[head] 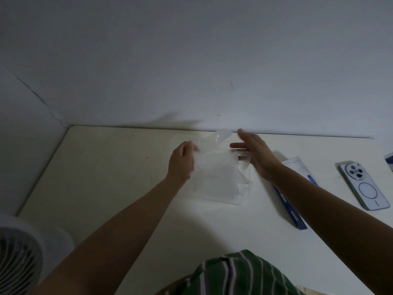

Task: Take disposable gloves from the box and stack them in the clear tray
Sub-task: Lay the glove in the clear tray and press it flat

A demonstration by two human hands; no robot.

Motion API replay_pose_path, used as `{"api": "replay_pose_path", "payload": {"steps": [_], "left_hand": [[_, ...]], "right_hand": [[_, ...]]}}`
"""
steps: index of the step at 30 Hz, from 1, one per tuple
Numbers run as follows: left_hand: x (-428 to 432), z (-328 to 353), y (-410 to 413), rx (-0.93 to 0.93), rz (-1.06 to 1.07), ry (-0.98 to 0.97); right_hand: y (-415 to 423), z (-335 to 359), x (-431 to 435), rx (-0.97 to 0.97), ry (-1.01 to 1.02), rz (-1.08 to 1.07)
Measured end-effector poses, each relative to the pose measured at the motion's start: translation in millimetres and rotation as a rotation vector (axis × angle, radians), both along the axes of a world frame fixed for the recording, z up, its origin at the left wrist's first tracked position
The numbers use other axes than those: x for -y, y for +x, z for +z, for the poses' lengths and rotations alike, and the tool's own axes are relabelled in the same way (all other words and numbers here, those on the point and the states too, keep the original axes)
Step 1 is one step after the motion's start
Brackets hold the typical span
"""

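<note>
Gloves (pixel 212 177) of thin clear plastic are under both hands. The left hand (pixel 182 160) curls its fingers at the pile's left edge and seems to pinch the top sheet, though blur hides the fingertips. The right hand (pixel 253 154) is spread, fingers straight, palm down over the right edge, where one far corner of the film stands up. The pile lies in the clear tray (pixel 249 186), which sits on the pale table (pixel 106 177) close to the wall (pixel 191 60). This looks like the laying-down step: a glove is being flattened onto the stack. The next move likely calls for smoothing that raised corner, letting go without dragging the film, then reaching to the box (pixel 297 167), just right of the tray under the right forearm. Its blue print is too small to read. Farther right of the tray a phone (pixel 363 186) lies camera side up, showing no legible brand. A fan (pixel 19 258) stands well to the tray's near left.
</note>
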State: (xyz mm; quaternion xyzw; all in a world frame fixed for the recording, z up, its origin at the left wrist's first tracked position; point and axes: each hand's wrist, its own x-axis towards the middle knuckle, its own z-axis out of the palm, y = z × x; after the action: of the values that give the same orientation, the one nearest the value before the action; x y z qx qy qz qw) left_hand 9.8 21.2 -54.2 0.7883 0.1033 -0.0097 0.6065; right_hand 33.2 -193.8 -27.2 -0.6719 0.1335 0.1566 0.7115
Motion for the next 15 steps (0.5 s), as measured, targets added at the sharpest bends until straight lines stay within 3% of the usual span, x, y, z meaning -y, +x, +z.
{"api": "replay_pose_path", "payload": {"steps": [4, 10, 15], "left_hand": [[0.8, -1.1, -2.3, 0.034, -0.041, 0.007], [-4.4, -4.9, 8.5, 0.034, 0.18, 0.157], [2.1, 1.7, 12.7, -0.33, -0.022, -0.159]], "right_hand": [[-1.3, -2.2, -16.5, 0.03, -0.11, 0.211], [-3.4, -7.0, -6.7, 0.077, -0.303, 0.106], [-6.8, -4.9, -5.8, 0.094, -0.263, 0.156]]}}
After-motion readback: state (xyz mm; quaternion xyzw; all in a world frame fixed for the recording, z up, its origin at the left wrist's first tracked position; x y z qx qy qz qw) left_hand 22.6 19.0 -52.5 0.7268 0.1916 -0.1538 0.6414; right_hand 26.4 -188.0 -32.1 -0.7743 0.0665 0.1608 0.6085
